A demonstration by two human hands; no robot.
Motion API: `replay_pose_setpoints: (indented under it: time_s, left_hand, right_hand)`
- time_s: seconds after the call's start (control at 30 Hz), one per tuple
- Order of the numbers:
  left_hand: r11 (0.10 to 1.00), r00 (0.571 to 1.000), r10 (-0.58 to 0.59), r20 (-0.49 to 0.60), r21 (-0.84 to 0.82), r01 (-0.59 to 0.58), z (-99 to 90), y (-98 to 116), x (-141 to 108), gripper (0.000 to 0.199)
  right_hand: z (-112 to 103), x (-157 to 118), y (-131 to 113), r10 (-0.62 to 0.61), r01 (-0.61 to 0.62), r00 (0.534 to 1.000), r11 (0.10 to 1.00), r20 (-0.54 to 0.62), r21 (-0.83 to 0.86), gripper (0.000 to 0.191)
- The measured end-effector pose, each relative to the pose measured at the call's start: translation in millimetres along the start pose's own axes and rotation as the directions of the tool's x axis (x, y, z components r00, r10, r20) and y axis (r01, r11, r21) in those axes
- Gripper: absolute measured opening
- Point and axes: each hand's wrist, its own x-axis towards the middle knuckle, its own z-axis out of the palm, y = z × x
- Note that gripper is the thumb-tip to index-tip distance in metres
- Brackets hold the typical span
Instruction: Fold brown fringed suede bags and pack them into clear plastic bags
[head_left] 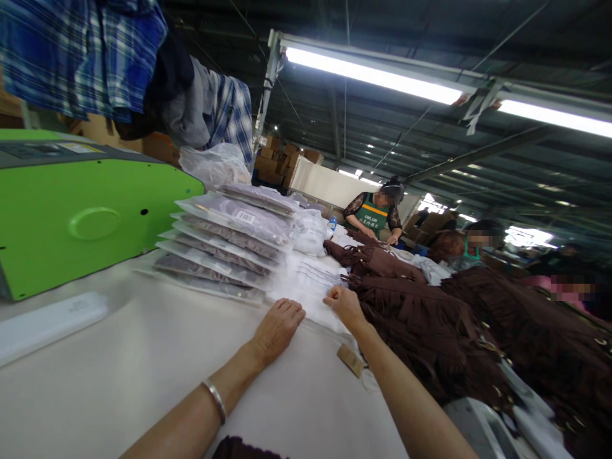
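A stack of clear plastic bags [310, 284], with dark printed lines on top, lies in front of me. My left hand [280, 328] rests palm down on its near left edge, fingers side by side and slightly bent. At the stack's near right side, my right hand [345, 307] has thumb and forefinger pinched together at the plastic; the exact grip is partly hidden. A brown paper tag [350, 361] with a loop of string lies by my right wrist. Just left of the bags stands a pile of bagged, folded dark garments [229, 239], the top one bearing a barcode label.
A green machine [95, 217] stands on the left, with a white flat strip [52, 325] before it. Brown garments [425, 325] are heaped on the right. Beyond the table a person in a green apron [370, 217] handles garments. Plaid clothes [86, 57] hang upper left.
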Motion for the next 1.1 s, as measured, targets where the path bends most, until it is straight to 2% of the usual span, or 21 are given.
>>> replay_pose_setpoints:
  time_s: [0.17,0.33,0.6,0.77,0.9,0.93,1.0,1.1]
  left_hand:
    - [1.000,1.000,-0.009,0.007,-0.003,0.009,0.7,-1,0,0.025]
    - [1.000,1.000,-0.021,-0.007,0.016,0.021,1.0,-1,0,0.023]
    - [1.000,0.999,-0.006,-0.034,0.020,0.007,4.5,-1,1,0.017]
    - [1.000,0.998,0.006,-0.070,-0.002,-0.006,3.3,-3,2,0.015]
    - [0.996,0.994,0.087,-0.069,-0.020,-0.088,-10.0,5,-4,0.011]
    - [0.994,0.991,0.109,-0.073,-0.017,-0.111,-14.7,10,-7,0.013]
    - [0.992,0.986,0.129,-0.107,0.006,-0.129,-24.4,21,-11,0.031]
    - [0.997,0.982,0.061,-0.179,0.057,-0.051,-36.2,37,-11,0.064]
  right_hand:
    - [2,-4,6,0.049,-0.049,0.998,0.999,-0.031,-0.003,0.020]
    - [6,-2,4,0.114,-0.110,0.989,0.993,-0.089,0.050,0.011]
    - [6,2,1,0.115,-0.076,0.978,0.973,-0.173,0.217,0.018]
    - [-9,-24,-1,0.038,0.012,0.979,0.970,-0.201,0.242,0.022]
    - [-21,-56,-8,-0.053,0.094,0.977,0.976,-0.205,0.198,0.020]
    - [-23,-64,-11,-0.070,0.108,0.975,0.979,-0.212,0.175,0.019]
    - [-27,-78,-20,-0.104,0.134,0.968,0.984,-0.229,0.121,0.016]
    - [-33,-95,-41,-0.162,0.175,0.956,0.984,-0.244,0.033,0.011]
